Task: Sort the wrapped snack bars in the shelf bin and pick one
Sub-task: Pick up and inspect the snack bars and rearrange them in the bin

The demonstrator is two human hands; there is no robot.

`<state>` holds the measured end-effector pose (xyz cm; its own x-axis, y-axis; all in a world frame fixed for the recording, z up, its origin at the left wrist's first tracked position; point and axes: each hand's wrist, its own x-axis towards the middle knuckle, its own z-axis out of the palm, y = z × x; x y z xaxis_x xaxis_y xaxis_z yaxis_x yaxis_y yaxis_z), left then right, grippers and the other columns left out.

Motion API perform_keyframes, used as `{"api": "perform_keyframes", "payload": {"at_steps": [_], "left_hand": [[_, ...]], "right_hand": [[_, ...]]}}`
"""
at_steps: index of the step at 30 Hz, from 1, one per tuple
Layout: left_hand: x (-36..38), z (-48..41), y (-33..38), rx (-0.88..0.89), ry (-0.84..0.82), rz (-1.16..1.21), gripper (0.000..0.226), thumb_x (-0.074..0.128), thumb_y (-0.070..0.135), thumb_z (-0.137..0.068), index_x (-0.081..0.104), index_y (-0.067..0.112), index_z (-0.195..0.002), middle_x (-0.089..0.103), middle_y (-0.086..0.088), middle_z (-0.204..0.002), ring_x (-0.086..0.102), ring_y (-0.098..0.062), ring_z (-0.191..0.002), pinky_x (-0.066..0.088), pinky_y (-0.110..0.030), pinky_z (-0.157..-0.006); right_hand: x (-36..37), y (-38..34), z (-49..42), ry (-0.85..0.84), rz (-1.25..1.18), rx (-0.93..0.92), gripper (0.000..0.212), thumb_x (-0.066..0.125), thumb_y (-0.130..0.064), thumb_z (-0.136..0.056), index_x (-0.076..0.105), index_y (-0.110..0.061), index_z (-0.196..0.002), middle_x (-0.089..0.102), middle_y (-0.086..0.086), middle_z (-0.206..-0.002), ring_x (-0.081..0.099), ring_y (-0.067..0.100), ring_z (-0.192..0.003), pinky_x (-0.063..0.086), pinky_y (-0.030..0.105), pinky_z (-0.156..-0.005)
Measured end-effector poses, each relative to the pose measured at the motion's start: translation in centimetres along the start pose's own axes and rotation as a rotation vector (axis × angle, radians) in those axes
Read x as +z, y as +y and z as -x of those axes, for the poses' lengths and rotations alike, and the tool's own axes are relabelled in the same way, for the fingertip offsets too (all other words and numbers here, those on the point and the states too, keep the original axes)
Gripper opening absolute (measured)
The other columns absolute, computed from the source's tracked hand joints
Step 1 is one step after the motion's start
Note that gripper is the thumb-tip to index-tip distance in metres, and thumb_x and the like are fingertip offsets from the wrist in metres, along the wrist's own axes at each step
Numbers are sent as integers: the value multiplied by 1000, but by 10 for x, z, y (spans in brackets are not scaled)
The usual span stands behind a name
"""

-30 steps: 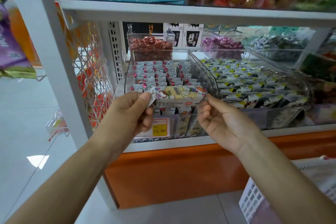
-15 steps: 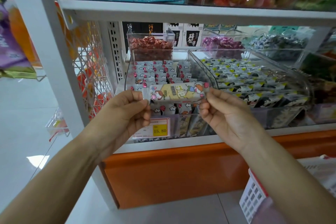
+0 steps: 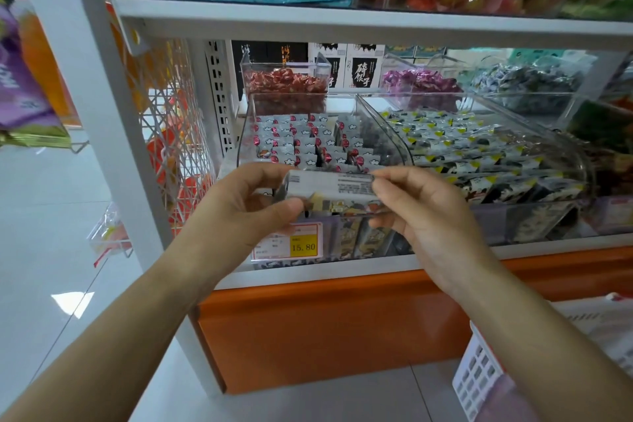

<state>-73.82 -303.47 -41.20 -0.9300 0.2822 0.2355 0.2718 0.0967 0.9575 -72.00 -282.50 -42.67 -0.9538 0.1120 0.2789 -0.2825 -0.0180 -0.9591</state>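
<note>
I hold one wrapped snack bar (image 3: 330, 186) level in front of the clear shelf bin (image 3: 394, 135). Its pale printed back with small text faces me. My left hand (image 3: 246, 209) pinches its left end between thumb and fingers. My right hand (image 3: 416, 205) pinches its right end. Inside the bin stand rows of several more bars (image 3: 301, 142) in silver wrappers with red and white marks. A gap shows on the bin's right side. A yellow price tag (image 3: 303, 246) reading 15.80 sits on the bin front, partly behind my left hand.
A second clear bin (image 3: 579, 161) of black, white and yellow packets stands to the right. Smaller bins of red candies (image 3: 286, 86) and purple candies (image 3: 418, 82) stand behind. An upper shelf (image 3: 342, 22) hangs overhead. A white shopping basket (image 3: 479, 370) is at lower right, a wire rack (image 3: 171, 134) at left.
The bar has been turned over between my hands: its colourful cartoon front faced me before, and now the pale printed back does. Both hands stay on its ends.
</note>
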Motion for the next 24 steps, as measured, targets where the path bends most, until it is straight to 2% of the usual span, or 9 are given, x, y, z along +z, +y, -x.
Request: {"api": "perform_keyframes", "payload": {"at_steps": [3,7,11,15,19,21,24], "left_hand": [[2,1,0,8,3,-6,46,62,36,-68,59,20,-111,71,6,-96,69,-10,-84,54,-18,-69],[1,0,-1,2,18,-6,37,63,32,-67,61,25,-103,71,2,-91,70,-13,-82,55,-18,-68],[-1,0,-2,32,7,-130,42,66,42,-62,62,34,-103,67,5,-94,68,-10,-85,56,-25,-75],[1,2,-3,92,1,-314,43,64,46,-64,58,43,-106,55,18,-89,56,3,-88,48,-16,-72],[5,3,-3,93,-26,-345,29,68,38,-73,60,39,-102,58,22,-85,58,2,-81,49,-16,-66],[5,3,-1,69,-20,-318,25,64,46,-73,63,33,-94,62,13,-86,61,-4,-78,52,-23,-63],[3,2,3,56,-1,-322,32,60,51,-71,64,20,-78,66,2,-76,61,-11,-70,53,-28,-62]], "right_hand": [[0,2,-1,-8,71,-24,21,63,-7,-85,71,-23,-97,72,0,-95,70,18,-84,57,28,-74],[1,0,0,-40,160,-46,15,65,-16,-84,73,-23,-95,73,-3,-96,68,12,-91,56,26,-77],[1,-3,0,-12,246,-83,7,66,-16,-83,72,-16,-87,72,-6,-83,66,5,-79,52,16,-68],[3,-5,3,18,335,-148,11,65,-13,-84,69,-18,-75,67,-6,-73,60,-2,-64,45,8,-58],[4,-4,3,55,427,-185,16,64,-14,-85,65,-21,-70,63,-11,-64,59,-2,-64,45,9,-61],[5,-5,4,35,461,-208,17,64,-15,-86,65,-23,-71,61,-15,-64,58,-4,-66,44,8,-62],[8,-6,8,-35,479,-224,15,64,-14,-86,65,-22,-74,62,-13,-67,58,-4,-67,44,8,-64]]}}
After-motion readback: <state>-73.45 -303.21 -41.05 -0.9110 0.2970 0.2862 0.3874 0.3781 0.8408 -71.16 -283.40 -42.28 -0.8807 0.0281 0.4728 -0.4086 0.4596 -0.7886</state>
